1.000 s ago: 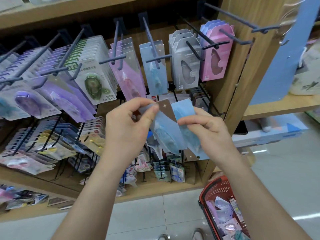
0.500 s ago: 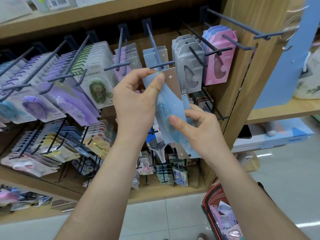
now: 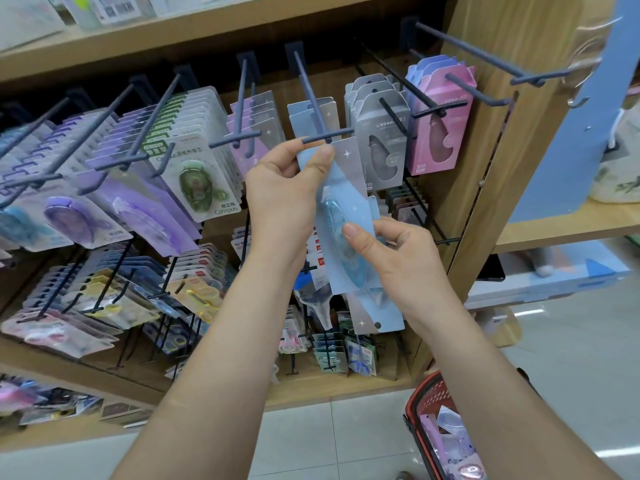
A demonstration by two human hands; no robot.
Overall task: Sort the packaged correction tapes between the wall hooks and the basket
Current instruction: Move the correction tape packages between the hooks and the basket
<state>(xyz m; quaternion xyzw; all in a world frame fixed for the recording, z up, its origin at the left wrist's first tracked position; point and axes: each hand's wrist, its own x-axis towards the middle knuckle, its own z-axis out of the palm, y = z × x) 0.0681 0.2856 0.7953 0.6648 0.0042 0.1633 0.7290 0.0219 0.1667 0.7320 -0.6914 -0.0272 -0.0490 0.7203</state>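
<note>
Correction tape pack [image 3: 341,216], blue, is held at the tip of a wall hook [image 3: 313,98]: left hand [image 3: 287,195] pinches its top, right hand [image 3: 391,258] grips the lower part; red basket [image 3: 420,403] sits on the floor.

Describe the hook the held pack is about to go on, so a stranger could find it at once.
On the wooden display shelf, look along the top row of dark blue hooks. It is the hook directly above the left hand, holding matching pale blue packs. Its neighbours carry lilac packs and grey boxed ones.
</note>
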